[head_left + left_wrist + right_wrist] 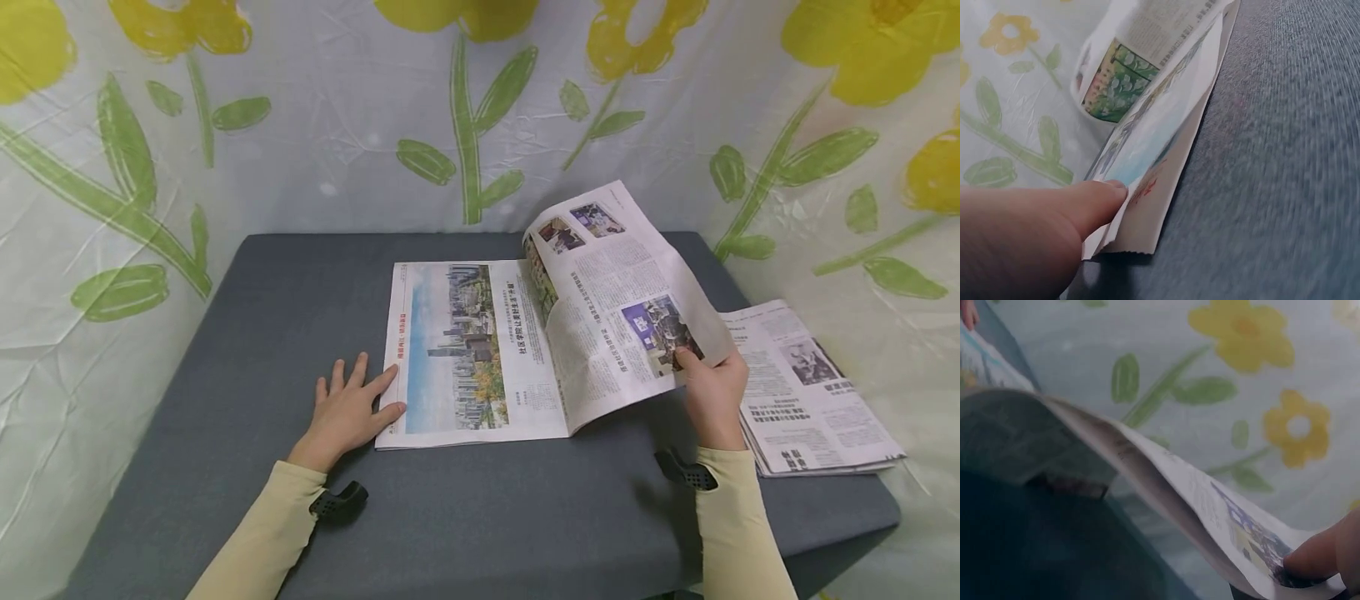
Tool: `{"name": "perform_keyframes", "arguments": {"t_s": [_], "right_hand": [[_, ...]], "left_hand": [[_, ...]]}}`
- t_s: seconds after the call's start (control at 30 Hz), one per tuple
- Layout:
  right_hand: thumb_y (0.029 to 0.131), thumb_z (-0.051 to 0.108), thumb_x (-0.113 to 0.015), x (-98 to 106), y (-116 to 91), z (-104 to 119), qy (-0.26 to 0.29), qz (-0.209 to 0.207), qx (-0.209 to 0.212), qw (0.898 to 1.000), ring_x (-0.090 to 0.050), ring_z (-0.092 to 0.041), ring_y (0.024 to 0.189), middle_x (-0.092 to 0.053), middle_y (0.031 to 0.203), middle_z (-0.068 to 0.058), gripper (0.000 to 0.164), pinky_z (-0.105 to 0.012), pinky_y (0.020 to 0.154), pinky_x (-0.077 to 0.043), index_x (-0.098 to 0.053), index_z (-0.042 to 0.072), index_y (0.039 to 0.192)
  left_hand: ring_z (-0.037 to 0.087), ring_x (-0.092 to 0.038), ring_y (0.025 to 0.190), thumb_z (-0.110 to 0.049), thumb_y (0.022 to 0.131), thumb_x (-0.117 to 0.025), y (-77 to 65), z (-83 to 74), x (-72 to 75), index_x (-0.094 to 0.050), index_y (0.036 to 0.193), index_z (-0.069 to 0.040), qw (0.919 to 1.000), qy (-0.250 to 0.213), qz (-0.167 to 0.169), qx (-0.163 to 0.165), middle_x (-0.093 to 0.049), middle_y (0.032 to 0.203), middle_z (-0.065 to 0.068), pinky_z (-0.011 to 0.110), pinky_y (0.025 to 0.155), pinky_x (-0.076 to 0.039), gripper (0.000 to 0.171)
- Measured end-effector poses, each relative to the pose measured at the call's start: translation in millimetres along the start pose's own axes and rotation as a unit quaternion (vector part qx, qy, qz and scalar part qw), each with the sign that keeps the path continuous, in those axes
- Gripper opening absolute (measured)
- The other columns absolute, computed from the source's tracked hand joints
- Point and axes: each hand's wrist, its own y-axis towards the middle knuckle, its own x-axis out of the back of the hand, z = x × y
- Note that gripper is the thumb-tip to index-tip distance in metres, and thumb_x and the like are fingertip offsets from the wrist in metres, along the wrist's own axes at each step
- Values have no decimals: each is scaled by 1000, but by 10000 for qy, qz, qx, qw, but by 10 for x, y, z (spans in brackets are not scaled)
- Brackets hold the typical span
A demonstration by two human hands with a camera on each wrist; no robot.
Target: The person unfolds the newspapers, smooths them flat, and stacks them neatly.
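Note:
An open newspaper (465, 354) with a large city skyline photo lies sideways on the table, its right pages lifted and curving upward. My right hand (716, 396) grips the lower right edge of those raised pages, thumb on the printed face and the other fingers hidden behind. In the right wrist view, the raised pages (1210, 512) bow away from that thumb. With fingers spread, my left hand (341, 412) rests at the left edge of the flat side, thumb and index fingertip on the margin. The left wrist view shows the thumb (1100, 200) against slightly separated sheets.
A folded stack of newspapers (810, 408) lies at the table's right edge, just beyond my right hand. Dark grey cloth covers the table (285, 308). A pale curtain (322, 108) with yellow flowers hangs behind and along both sides.

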Motion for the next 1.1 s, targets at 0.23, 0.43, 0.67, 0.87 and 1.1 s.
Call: {"name": "perform_keyframes", "arguments": {"t_s": [0.23,0.43,0.67,0.87,1.1], "right_hand": [[94,-6,-56,208,109,-293,-295,68,-232,9993,-42,-36,143,-41,157,-24,66,-56,117,-39,-39,4,156],[92,-8,-58,324,164,-517,-712,238,-200,9970,-41,-39,144,-39,157,-27,69,-56,117,-38,-34,-2,157],[92,-5,-62,445,199,-692,-1251,477,-351,9904,-44,-46,139,-42,151,-36,67,-59,113,-40,-36,-9,153],[92,-1,-63,555,256,-726,-1722,525,-603,9818,-44,-49,136,-42,149,-39,68,-62,112,-39,-34,-11,153],[92,-1,-63,710,368,-795,-1982,660,-750,9751,-45,-46,139,-35,158,-34,77,-58,108,-45,-27,-1,160]], "left_hand": [[63,-4,151,-47,97,-62,-26,-6,5,-39,158,-17,10000,0,-48,30,-15,167,32,80,116,-7,71],[66,-5,149,-45,97,-64,-65,56,12,-41,157,-15,9999,-48,-113,24,-16,165,35,81,115,-7,71],[67,-3,149,-46,97,-64,-47,144,9,-41,157,-16,9995,-210,-108,-195,-15,165,36,81,113,-5,72],[67,-2,149,-44,96,-65,-3,121,10,-41,157,-14,9995,-228,-99,-186,-16,164,37,82,113,-4,72],[67,-4,149,-44,95,-65,61,26,-44,-42,156,-13,9994,-198,-182,-200,-19,164,36,81,114,-5,72]]}}
